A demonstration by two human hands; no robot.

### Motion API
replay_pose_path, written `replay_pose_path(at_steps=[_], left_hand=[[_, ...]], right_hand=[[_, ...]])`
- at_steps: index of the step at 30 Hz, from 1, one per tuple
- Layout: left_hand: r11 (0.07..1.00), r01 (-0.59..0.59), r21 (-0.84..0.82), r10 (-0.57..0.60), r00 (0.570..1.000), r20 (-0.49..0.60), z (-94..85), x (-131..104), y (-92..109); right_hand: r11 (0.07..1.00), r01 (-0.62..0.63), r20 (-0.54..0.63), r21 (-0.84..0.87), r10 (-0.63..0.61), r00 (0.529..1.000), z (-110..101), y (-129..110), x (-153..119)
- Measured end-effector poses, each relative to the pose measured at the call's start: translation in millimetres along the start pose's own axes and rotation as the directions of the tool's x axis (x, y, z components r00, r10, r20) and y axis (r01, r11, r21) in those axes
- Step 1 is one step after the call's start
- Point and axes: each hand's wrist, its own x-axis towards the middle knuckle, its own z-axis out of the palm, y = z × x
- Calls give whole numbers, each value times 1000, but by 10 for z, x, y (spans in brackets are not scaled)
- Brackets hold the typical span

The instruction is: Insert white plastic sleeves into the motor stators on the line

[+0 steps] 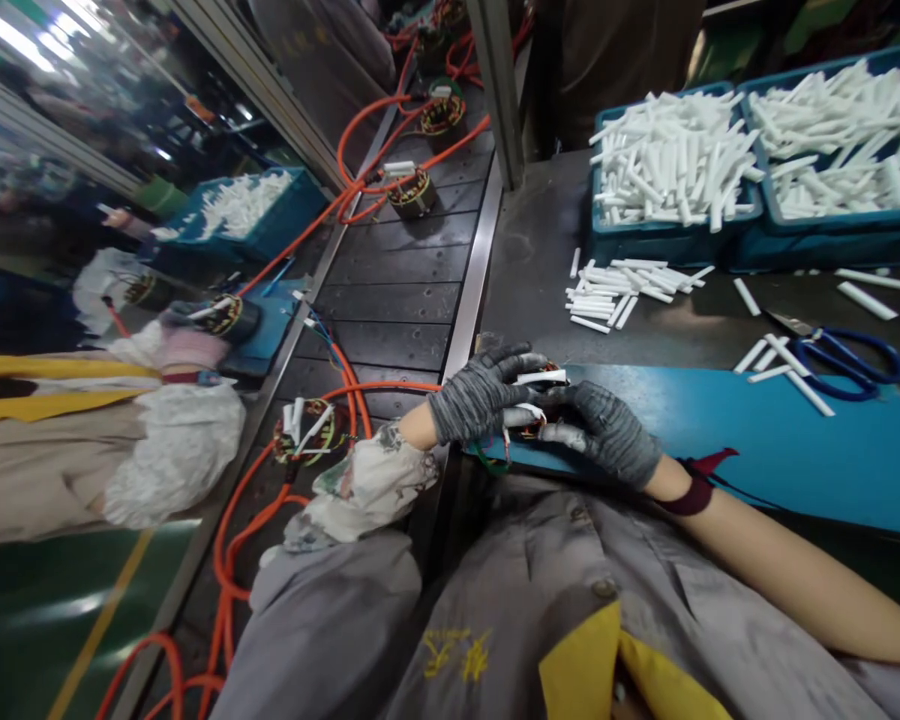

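Both my hands wear grey gloves and close around a wound motor part [529, 432] at the left end of a blue mat [780, 440]. My left hand [484, 393] grips it from the left, fingers bent over its top. From the right, my right hand [611, 430] holds the same part, thumb and fingers against its side. A white tube [538, 378] lies across the top of the part, and another white piece shows between my fingers. Green and red wires hang below. My hands hide much of the part.
Blue bins [675, 228] of white tubes stand behind the mat, with loose tubes [607, 290] and blue-handled scissors [844, 362] nearby. Left runs a conveyor [390, 300] with wound parts [412, 195] and orange cables [232, 540]. Another person's gloved hands [187, 330] work beyond it.
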Motion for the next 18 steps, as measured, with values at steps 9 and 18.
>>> replay_pose_path(at_steps=[9, 18], left_hand=[[896, 32, -442, -73, 994, -78, 181, -9, -167], [572, 158, -805, -237, 971, 22, 271, -18, -72]], right_hand=[[984, 48, 56, 174, -58, 997, -86, 209, 246], [967, 7, 102, 253, -34, 994, -135, 195, 288]])
